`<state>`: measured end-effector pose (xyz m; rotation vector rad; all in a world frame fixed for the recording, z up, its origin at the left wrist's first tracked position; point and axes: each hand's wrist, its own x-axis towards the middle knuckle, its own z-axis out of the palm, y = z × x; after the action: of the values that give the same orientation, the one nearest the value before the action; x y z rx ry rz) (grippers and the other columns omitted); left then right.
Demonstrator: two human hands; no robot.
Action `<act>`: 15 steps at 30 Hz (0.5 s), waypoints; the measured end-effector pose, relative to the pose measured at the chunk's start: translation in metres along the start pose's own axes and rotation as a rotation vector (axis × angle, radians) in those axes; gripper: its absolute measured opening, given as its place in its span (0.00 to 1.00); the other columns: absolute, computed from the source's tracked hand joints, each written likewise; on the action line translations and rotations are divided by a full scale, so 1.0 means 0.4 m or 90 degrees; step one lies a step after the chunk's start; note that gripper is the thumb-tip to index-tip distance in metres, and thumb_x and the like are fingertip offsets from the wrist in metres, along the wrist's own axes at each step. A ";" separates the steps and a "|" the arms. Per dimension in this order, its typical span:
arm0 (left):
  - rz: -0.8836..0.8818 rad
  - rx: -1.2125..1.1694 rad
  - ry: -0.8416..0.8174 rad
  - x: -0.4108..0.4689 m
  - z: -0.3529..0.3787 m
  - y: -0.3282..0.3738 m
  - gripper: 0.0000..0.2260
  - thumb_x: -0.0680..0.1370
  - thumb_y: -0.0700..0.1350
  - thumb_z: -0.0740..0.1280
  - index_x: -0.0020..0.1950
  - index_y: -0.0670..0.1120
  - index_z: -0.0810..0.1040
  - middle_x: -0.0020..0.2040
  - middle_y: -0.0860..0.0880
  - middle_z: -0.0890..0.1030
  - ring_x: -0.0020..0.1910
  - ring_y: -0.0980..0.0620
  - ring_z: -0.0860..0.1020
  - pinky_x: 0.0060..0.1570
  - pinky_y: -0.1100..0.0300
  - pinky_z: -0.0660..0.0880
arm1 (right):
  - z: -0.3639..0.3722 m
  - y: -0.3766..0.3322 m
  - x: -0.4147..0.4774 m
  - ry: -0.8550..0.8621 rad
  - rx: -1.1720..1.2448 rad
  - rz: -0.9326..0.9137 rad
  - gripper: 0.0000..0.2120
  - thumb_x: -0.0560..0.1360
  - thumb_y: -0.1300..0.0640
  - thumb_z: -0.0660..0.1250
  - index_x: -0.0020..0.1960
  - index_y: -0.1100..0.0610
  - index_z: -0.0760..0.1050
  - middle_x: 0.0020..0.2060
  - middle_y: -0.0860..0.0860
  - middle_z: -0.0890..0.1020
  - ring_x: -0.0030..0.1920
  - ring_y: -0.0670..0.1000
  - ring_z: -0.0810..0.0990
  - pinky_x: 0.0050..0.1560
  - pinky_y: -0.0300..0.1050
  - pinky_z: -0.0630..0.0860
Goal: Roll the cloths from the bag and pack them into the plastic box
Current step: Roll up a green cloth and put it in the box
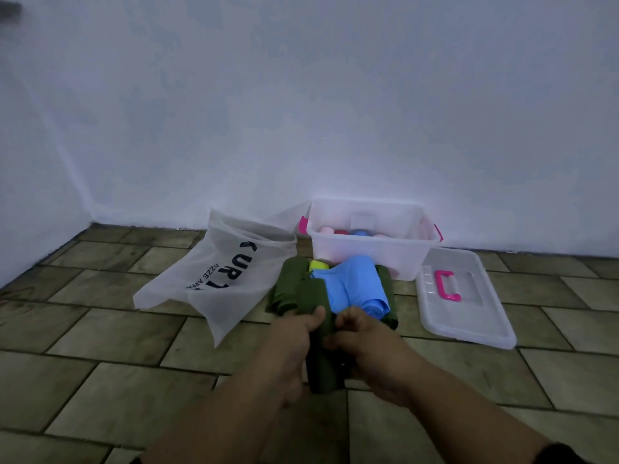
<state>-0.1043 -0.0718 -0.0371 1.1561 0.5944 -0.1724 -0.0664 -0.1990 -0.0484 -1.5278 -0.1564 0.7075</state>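
the fingers (316,318) of the left hand (294,336) and right hand (366,344) curl round the near end of a green cloth (301,289) and grip it, the hands almost touching. the cloth lies on the floor (100,380), with a blue cloth (351,286) on its far right part and a yellow cloth (318,264) just beyond. a white bag (214,279) lies to the left. the box (368,256) stands farther off, holding pink and blue rolls (358,232); its lid (469,316) lies to its right.
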 end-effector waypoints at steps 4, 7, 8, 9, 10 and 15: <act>0.102 0.144 -0.050 0.087 0.069 0.134 0.12 0.76 0.50 0.69 0.54 0.45 0.81 0.54 0.46 0.83 0.53 0.47 0.80 0.56 0.50 0.77 | -0.080 -0.130 0.063 0.015 0.049 -0.027 0.11 0.72 0.67 0.67 0.40 0.54 0.69 0.33 0.54 0.81 0.34 0.53 0.80 0.33 0.46 0.78; 0.211 0.329 -0.052 0.190 0.117 0.238 0.17 0.79 0.55 0.62 0.62 0.47 0.76 0.67 0.44 0.74 0.61 0.46 0.75 0.63 0.53 0.69 | -0.182 -0.252 0.121 0.031 0.094 -0.057 0.06 0.73 0.67 0.66 0.40 0.57 0.73 0.36 0.57 0.83 0.34 0.57 0.83 0.33 0.49 0.81; 0.237 0.437 -0.008 0.235 0.126 0.266 0.20 0.80 0.54 0.60 0.69 0.46 0.70 0.72 0.44 0.67 0.67 0.43 0.69 0.67 0.53 0.64 | -0.222 -0.291 0.145 0.068 0.087 -0.064 0.03 0.73 0.66 0.65 0.43 0.59 0.74 0.39 0.60 0.83 0.36 0.58 0.84 0.32 0.50 0.80; 0.281 0.553 0.042 0.272 0.134 0.293 0.25 0.80 0.54 0.60 0.74 0.45 0.64 0.75 0.42 0.62 0.71 0.42 0.64 0.69 0.53 0.61 | -0.260 -0.326 0.171 0.121 0.072 -0.066 0.03 0.73 0.65 0.66 0.47 0.61 0.74 0.42 0.62 0.83 0.36 0.59 0.84 0.32 0.50 0.80; 0.296 0.632 0.064 0.304 0.136 0.313 0.30 0.79 0.56 0.61 0.76 0.44 0.59 0.76 0.41 0.59 0.72 0.42 0.62 0.70 0.52 0.60 | -0.295 -0.355 0.195 0.178 0.047 -0.065 0.05 0.74 0.65 0.66 0.49 0.62 0.73 0.43 0.64 0.82 0.36 0.60 0.84 0.31 0.50 0.80; 0.200 0.893 0.112 0.454 0.138 0.328 0.43 0.77 0.63 0.60 0.77 0.40 0.39 0.78 0.42 0.42 0.77 0.43 0.46 0.74 0.47 0.50 | -0.417 -0.397 0.357 0.413 -0.343 0.004 0.21 0.73 0.61 0.69 0.63 0.65 0.66 0.54 0.64 0.76 0.49 0.64 0.79 0.38 0.54 0.81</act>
<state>0.1222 -0.0367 -0.0116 2.6227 0.3892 -0.2209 0.1841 -0.2511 0.0410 -2.1993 0.1634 0.1405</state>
